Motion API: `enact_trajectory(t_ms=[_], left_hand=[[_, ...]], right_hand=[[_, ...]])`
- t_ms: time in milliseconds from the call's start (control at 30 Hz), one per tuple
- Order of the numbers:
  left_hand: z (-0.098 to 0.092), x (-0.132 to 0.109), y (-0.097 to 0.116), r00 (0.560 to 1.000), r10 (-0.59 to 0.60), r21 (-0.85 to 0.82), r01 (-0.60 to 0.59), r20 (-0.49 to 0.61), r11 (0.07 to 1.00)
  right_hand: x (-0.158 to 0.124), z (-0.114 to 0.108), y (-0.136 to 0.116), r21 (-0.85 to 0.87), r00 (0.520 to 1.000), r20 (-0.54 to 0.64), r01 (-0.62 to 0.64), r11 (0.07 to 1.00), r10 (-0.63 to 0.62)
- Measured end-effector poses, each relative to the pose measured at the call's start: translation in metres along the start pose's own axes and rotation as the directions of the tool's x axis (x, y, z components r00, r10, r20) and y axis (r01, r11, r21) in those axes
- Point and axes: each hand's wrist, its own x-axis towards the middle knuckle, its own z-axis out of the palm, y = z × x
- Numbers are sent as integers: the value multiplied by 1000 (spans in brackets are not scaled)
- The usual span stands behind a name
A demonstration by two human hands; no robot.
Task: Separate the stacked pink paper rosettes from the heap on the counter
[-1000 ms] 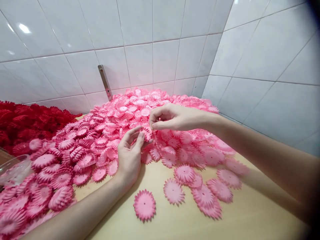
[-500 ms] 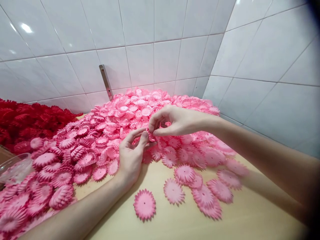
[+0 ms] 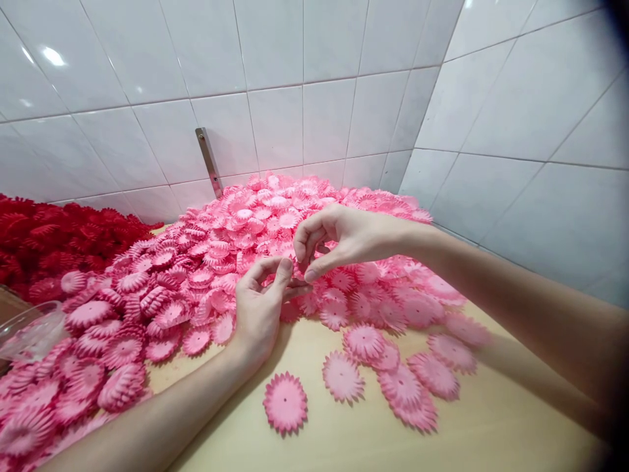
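Observation:
My left hand (image 3: 263, 298) is raised at the front of a mound of pink scalloped petal discs (image 3: 211, 249). Its thumb presses toward the bent index finger, while the other fingers reach to the right. What lies in this pinch blends with the pink behind it, and I cannot make it out. Just to the right, my right hand (image 3: 339, 239) hangs with curled fingers. Its thumb tip is a little apart from its index finger, close to the left fingertips, and nothing shows in that gap. On the table below lies a single pink disc (image 3: 285, 401) with a small centre hole.
Several loose pink discs (image 3: 403, 387) lie on the pale yellow table (image 3: 344, 439) to the right. A red pile of similar pieces (image 3: 59, 236) and a clear plastic container (image 3: 34, 331) are at the left. White tiled walls (image 3: 275, 124) with a metal strip (image 3: 208, 160) stand behind.
My right thumb has dropped slightly and parted from the index finger, and the right hand has shifted a little away from my left fingertips. My left hand has barely moved.

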Motion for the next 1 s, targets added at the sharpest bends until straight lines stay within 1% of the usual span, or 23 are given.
enact_trajectory(t_ms=[133,233,333,500,600,767,1000], left_hand=[[1,0,1,999,-41,21,41,-2,999],[1,-1,1,1000,-24,-4,24,-1,1000],[0,-1,0,1000,6,-17,-5,30,1000],[-2,-3,-1,998,-19,-2,20,63,1000],[-1,-4,-1,996,-37,32,34,83,999],[0,-5,3,991,-16,109,2,133,994],[0,-6,3,990,-1,163,-21,138,986]], right_hand=[[-1,-1,-1,62,1000,10,-1,998,1],[0,0,-2,78,1000,-11,13,997,-12],[0,0,-1,83,999,-42,22,996,-18],[-1,-2,-1,123,997,-70,39,992,-30],[-2,-4,0,137,998,-48,36,990,-30],[-2,-7,4,237,999,32,0,971,-8],[-2,-8,5,297,998,64,-35,954,17]])
